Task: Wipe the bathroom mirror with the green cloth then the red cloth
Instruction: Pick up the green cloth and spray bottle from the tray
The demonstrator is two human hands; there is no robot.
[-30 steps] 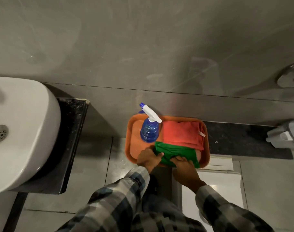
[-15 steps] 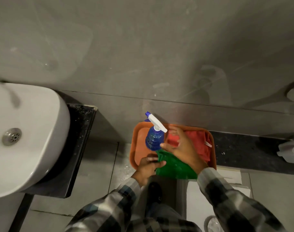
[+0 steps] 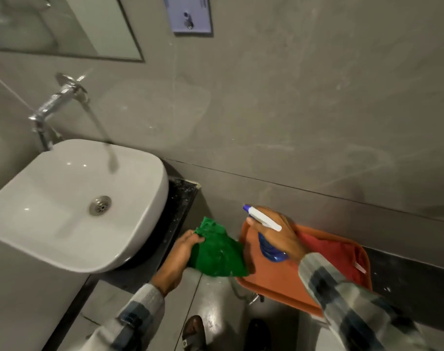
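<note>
Left hand [image 3: 183,252] is extended forward from a plaid sleeve [image 3: 137,317], fingers pinched on the upper edge of the green cloth [image 3: 219,252]; right hand [image 3: 279,235] is wrapped round the neck of the spray bottle [image 3: 265,233], nozzle pointing left toward the left hand. Green cloth hangs crumpled and bunched from the left hand, clear of the tray [image 3: 274,282], between the two hands; red cloth [image 3: 335,252] lies flat on the tray, just right of the right hand. Mirror [image 3: 64,24] is far above the left hand, over the sink [image 3: 71,201] and tap [image 3: 56,102]. Half a second ago the green cloth lay on the tray and the right hand was only reaching for the bottle; both are now lifted.
</note>
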